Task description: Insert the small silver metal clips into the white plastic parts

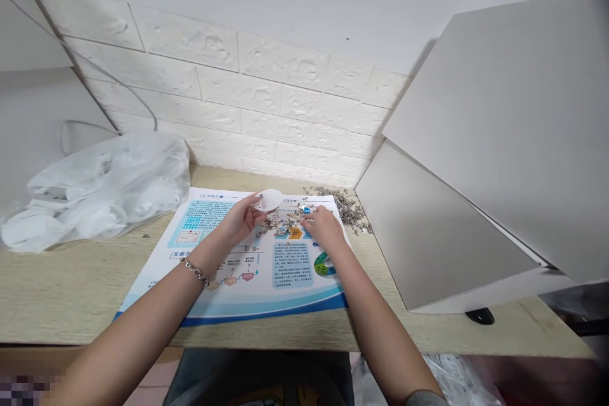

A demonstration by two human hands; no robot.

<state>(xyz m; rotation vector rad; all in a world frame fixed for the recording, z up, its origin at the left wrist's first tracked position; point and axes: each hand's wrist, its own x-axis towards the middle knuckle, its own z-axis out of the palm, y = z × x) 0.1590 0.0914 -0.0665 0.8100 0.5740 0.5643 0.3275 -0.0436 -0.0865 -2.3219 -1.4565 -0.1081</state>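
Note:
My left hand (245, 219) grips the edge of a white oval plastic piece (269, 200) and holds it tilted above a printed poster (200, 304). To its right, my right hand (325, 227) is closed in a pinch, with a thin, light-brown pointed stick (294, 218) poking out from the fingertips toward the left. The stick's exact kind is too small to make out. Small shiny metal pieces (272, 223) lie scattered on the poster between and below the hands. A larger heap of similar metal pieces (349, 210) spreads past the poster's right corner.
A clear plastic bag (109, 184) with white pieces inside sits on the wooden table (42, 295) at left. Large grey-white panels (442, 222) lean at right, with a black object (480, 316) beneath. A white brick-pattern wall (266, 101) stands behind.

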